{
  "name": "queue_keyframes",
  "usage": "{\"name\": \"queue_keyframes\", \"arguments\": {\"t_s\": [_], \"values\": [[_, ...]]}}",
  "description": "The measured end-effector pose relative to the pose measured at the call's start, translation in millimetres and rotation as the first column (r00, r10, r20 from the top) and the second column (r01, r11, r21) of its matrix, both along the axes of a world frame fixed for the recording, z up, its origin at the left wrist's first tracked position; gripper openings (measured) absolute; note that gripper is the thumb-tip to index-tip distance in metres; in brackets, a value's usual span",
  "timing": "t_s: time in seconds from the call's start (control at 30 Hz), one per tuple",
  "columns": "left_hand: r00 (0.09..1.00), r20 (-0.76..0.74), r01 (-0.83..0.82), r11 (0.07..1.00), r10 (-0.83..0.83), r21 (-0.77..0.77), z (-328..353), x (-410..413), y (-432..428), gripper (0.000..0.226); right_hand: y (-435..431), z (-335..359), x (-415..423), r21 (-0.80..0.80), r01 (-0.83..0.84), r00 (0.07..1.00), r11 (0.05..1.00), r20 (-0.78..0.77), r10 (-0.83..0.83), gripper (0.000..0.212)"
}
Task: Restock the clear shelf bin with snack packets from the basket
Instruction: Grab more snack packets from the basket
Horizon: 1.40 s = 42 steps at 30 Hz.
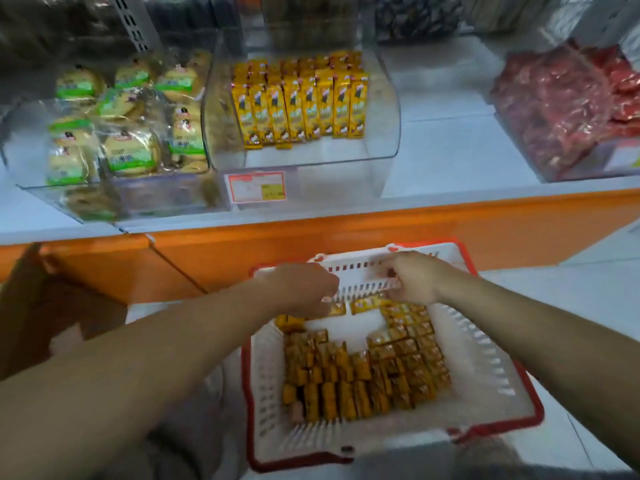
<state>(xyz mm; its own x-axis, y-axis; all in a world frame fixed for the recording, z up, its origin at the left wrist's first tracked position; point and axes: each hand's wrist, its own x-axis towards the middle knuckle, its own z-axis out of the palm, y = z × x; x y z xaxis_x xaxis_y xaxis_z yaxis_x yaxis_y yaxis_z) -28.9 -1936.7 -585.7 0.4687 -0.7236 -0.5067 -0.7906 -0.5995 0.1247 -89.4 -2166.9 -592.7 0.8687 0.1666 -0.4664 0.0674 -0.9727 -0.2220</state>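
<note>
A white basket with a red rim (491,372) stands on the floor below the shelf, holding several yellow snack packets (367,375) in rows. Both hands reach into its far end. My left hand (304,289) is curled over a yellow packet (337,308) at the basket's back wall. My right hand (412,280) curls its fingers over another yellow packet (367,304) beside it. On the shelf above, the clear bin (384,133) holds upright rows of the same yellow packets (301,105), with bare room at its front and right.
A clear bin of green-labelled cakes (128,133) stands left of the target bin, and a bin of red packets (561,109) at the right. An orange shelf edge (346,233) runs across. A price tag (256,187) hangs on the bin front. A brown carton (41,306) sits at the left.
</note>
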Motion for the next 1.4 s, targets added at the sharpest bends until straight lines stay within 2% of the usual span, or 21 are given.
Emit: {"name": "queue_keyframes", "arguments": {"t_s": [0.1, 0.17, 0.23, 0.3, 0.4, 0.5, 0.6, 0.67, 0.73, 0.8, 0.83, 0.9, 0.93, 1.0, 1.1, 1.17, 1.27, 1.4], "values": [[0.989, 0.004, -0.147, 0.989, 0.147, 0.006, -71.8, -11.3, -3.7, 0.039, -4.4, -64.1, -2.3, 0.056, 0.086, 0.991, 0.995, -0.105, -0.08, 0.023], [0.958, 0.028, -0.287, 0.958, 0.287, -0.017, -113.1, -16.8, -2.6, 0.044, -2.9, -102.3, -2.0, 0.047, 0.139, 0.981, 0.989, -0.143, -0.131, 0.033], [0.907, 0.003, -0.42, 0.904, 0.422, -0.086, -146.7, -18.3, -1.0, 0.049, 1.3, -135.1, -0.4, 0.017, 0.167, 0.979, 0.986, -0.121, -0.163, 0.048], [0.879, 0.002, -0.472, 0.87, 0.477, -0.141, -175.0, -17.5, -1.9, 0.054, 6.0, -163.8, -0.4, 0.007, 0.186, 0.98, 0.982, -0.067, -0.186, 0.052], [0.851, -0.019, -0.522, 0.841, 0.525, -0.144, -208.8, -17.6, -10.6, 0.054, 10.7, -202.2, -6.9, -0.056, 0.197, 0.98, 0.979, 0.036, -0.195, 0.058], [0.867, 0.012, -0.495, 0.863, 0.499, -0.105, -231.7, -23.1, -24.0, 0.053, 13.9, -227.7, -13.5, -0.12, 0.171, 0.982, 0.978, 0.101, -0.16, 0.06], [0.887, 0.204, -0.414, 0.909, 0.415, -0.051, -243.9, -27.1, -29.5, 0.049, 12.6, -241.9, -19.1, -0.161, 0.144, 0.989, 0.976, 0.067, -0.135, 0.049], [0.918, 0.264, -0.311, 0.95, 0.297, 0.015, -248.1, -28.8, -28.4, 0.04, 9.8, -244.4, -21.4, -0.126, 0.166, 0.986, 0.978, 0.037, -0.163, 0.042], [0.935, 0.255, -0.264, 0.964, 0.247, 0.033, -248.5, -27.3, -27.7, 0.033, 5.0, -239.6, -18.9, -0.022, 0.236, 0.972, 0.971, -0.009, -0.237, 0.038], [0.934, 0.173, -0.311, 0.95, 0.313, -0.037, -244.4, -22.5, -29.9, 0.032, -2.6, -229.9, -13.8, 0.062, 0.283, 0.959, 0.957, -0.049, -0.28, 0.029], [0.931, 0.085, -0.349, 0.934, 0.355, -0.078, -241.6, -19.5, -30.9, 0.034, -8.0, -223.9, -11.7, 0.064, 0.277, 0.96, 0.959, -0.071, -0.272, 0.025], [0.921, -0.129, -0.376, 0.925, 0.368, -0.051, -236.0, -14.8, -31.3, 0.04, -17.6, -212.2, -11.2, 0.0, 0.2, 0.967, 0.98, -0.163, -0.197, 0.029], [0.923, -0.182, -0.347, 0.938, 0.338, -0.017, -234.0, -13.1, -30.9, 0.042, -21.0, -207.7, -13.3, -0.044, 0.143, 0.965, 0.989, -0.217, -0.15, 0.033], [0.94, -0.194, -0.281, 0.959, 0.28, 0.022, -230.1, -10.6, -28.5, 0.047, -24.4, -202.2, -18.3, -0.095, 0.07, 0.956, 0.993, -0.277, -0.094, 0.047], [0.912, -0.292, -0.293, 0.956, 0.287, 0.027, -226.8, -2.8, -25.4, 0.059, -21.0, -199.1, -21.6, -0.056, 0.088, 0.94, 0.995, -0.325, -0.102, 0.05], [0.939, -0.276, -0.184, 0.977, 0.206, 0.104, -224.6, 0.5, -26.1, 0.067, -16.7, -199.4, -23.6, -0.042, 0.07, 0.935, 0.997, -0.345, -0.08, 0.05], [0.975, -0.212, -0.019, 0.973, 0.07, 0.232, -228.6, -2.5, -28.6, 0.066, -13.7, -201.8, -26.1, -0.06, 0.019, 0.943, 0.998, -0.332, -0.038, 0.046], [0.941, -0.332, 0.021, 0.966, 0.067, 0.256, -229.7, -1.1, -33.5, 0.065, -16.2, -205.1, -26.4, -0.009, 0.126, 0.906, 0.992, -0.407, -0.119, 0.059]]}}
